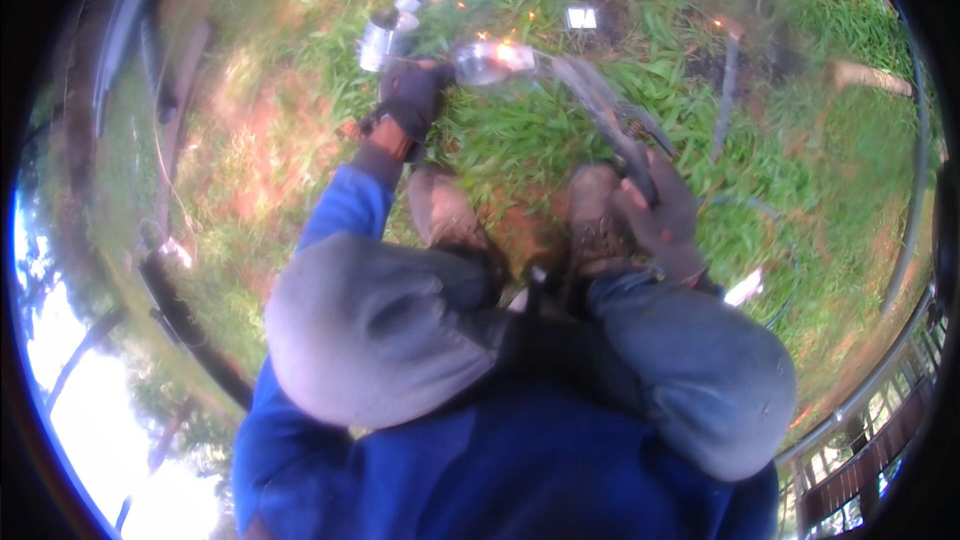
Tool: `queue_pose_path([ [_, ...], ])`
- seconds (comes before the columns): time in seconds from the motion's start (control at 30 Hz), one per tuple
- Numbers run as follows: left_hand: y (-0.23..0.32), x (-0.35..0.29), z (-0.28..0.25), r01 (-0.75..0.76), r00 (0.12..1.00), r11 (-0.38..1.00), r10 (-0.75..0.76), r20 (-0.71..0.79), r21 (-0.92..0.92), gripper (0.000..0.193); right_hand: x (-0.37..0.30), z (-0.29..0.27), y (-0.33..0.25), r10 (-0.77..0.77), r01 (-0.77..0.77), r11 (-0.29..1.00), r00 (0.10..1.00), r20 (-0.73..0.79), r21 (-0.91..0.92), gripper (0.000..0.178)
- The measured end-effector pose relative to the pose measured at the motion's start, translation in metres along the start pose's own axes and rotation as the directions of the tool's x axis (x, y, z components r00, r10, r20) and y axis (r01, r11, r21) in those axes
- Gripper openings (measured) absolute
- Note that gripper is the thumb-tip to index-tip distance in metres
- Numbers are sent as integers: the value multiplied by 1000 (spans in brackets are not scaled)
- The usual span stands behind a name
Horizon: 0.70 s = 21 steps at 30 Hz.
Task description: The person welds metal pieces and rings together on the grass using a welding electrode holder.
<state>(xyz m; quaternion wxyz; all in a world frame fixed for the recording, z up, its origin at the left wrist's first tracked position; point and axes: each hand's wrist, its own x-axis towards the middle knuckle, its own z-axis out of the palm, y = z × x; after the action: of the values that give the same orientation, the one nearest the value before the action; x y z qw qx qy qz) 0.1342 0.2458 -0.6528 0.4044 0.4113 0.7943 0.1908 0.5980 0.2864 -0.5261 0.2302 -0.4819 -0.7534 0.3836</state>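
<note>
My left hand [412,98], in a dark glove, is closed at the left end of a shiny, clear-looking cylinder [485,63]. Bright orange spots like sparks glow along the cylinder's upper side. My right hand [662,215], gloved too, grips a grey, long-handled tool [605,115] with a second, lever-like arm. The tool's far end points up and left, close to the cylinder's right end; whether they touch I cannot tell. Just beyond my left hand lie a pale metallic cylinder [376,46] and smaller whitish pieces [407,2]. Motion blur softens the details.
My boots [447,208] stand on grass with bare soil patches. A metal bar [727,90] with a glowing orange tip lies to the right, near a wooden piece [870,77]. A small white square [581,18] lies ahead. Dark bars [180,130] are at the left.
</note>
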Motion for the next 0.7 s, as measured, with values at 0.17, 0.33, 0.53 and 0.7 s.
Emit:
queue_pose_path([
  [0.17,-36,16,6,-83,996,967,89,-13,242,30,-2,6,16,-21,25,998,997,69,-64,64],
  [0.33,-50,36,20,-138,990,923,136,33,359,35,1,-4,-8,-57,59,988,998,16,-145,65],
  [0.53,-103,53,33,-441,881,897,424,-213,-41,19,5,1,-7,-79,82,987,997,26,-135,63],
  [0.7,-120,62,37,-321,938,946,324,-125,40,11,6,1,-6,-103,106,981,994,26,-161,63],
])
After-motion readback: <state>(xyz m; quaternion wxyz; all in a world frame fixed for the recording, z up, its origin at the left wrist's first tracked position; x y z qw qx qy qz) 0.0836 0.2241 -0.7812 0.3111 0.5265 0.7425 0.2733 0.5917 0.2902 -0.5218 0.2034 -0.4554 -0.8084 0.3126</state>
